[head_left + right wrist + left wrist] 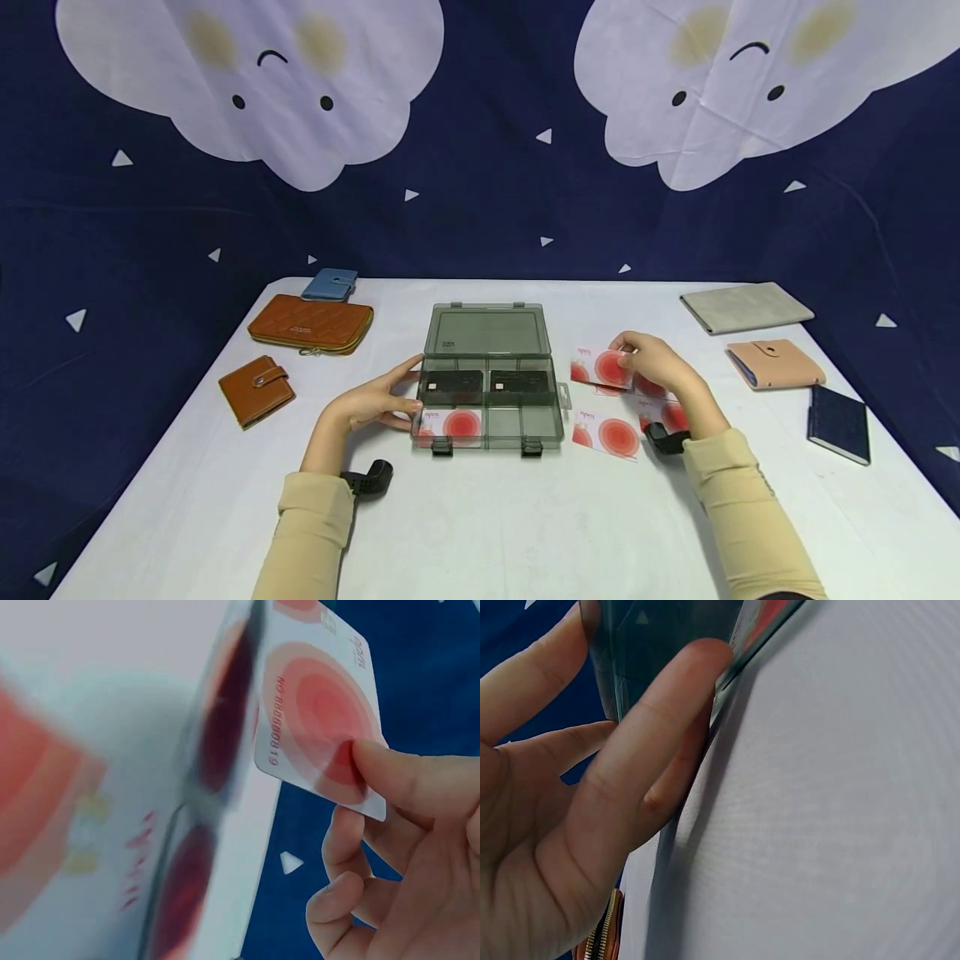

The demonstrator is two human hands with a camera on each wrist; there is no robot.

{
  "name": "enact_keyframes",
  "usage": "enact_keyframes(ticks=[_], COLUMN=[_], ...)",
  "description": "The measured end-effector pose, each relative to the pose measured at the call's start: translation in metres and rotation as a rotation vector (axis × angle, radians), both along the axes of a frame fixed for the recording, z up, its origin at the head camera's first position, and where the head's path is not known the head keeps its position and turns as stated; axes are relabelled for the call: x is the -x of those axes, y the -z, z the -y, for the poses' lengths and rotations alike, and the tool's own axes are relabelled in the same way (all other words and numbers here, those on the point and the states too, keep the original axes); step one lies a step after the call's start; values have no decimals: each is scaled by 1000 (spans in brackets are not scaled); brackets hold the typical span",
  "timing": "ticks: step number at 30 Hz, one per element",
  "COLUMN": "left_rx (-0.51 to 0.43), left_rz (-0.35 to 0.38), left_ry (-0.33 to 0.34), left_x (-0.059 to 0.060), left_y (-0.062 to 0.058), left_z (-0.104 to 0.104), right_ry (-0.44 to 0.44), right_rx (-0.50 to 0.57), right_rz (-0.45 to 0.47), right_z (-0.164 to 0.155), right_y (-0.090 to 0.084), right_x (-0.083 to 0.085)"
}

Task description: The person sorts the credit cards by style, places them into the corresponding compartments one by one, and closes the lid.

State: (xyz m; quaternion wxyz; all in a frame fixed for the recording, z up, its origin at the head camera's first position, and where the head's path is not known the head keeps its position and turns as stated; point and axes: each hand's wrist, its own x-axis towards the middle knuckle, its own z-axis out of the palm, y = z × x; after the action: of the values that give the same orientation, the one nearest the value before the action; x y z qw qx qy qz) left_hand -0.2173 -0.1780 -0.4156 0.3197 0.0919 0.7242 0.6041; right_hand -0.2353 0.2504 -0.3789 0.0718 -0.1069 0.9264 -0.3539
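A translucent grey-green plastic box stands with its lid raised. Black chip cards lie in the two back compartments, and a red-and-white card is in the front left one. My left hand rests on the box's left side, fingers spread and fairly straight. Between thumb and fingers my right hand pinches a red-and-white bank card, tilted up above the table to the right of the box. Several similar cards lie beneath and in front of that hand.
On the left are a brown zip wallet, a blue wallet and a brown snap wallet. A grey wallet, a pink wallet and a dark blue notebook-like item lie on the right. A patterned curtain hangs behind.
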Motion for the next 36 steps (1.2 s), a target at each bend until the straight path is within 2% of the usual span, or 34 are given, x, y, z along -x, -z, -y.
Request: enact_keyframes(ticks=[9,14,17,23,28,36], left_rx=[6,8,5,-4,-4,2], left_rz=[-14,-14,-13,-9,-17,-15], left_ry=[20,26,26,26,30,26], left_x=[-1,-1,-1,-1,-2,-2], left_y=[-1,-1,-1,-1,-1,-1], left_z=[1,1,1,1,1,1], right_ry=[19,-41,-109,-241,-315,-273], right_rx=[59,162,179,103,-8,-212], right_rz=[-118,-101,-94,-93,-147,-240], right_z=[30,52,66,86,95,105], right_y=[-17,-18,-18,-7,4,9], right_x=[-15,-23,-28,-38,-43,-49])
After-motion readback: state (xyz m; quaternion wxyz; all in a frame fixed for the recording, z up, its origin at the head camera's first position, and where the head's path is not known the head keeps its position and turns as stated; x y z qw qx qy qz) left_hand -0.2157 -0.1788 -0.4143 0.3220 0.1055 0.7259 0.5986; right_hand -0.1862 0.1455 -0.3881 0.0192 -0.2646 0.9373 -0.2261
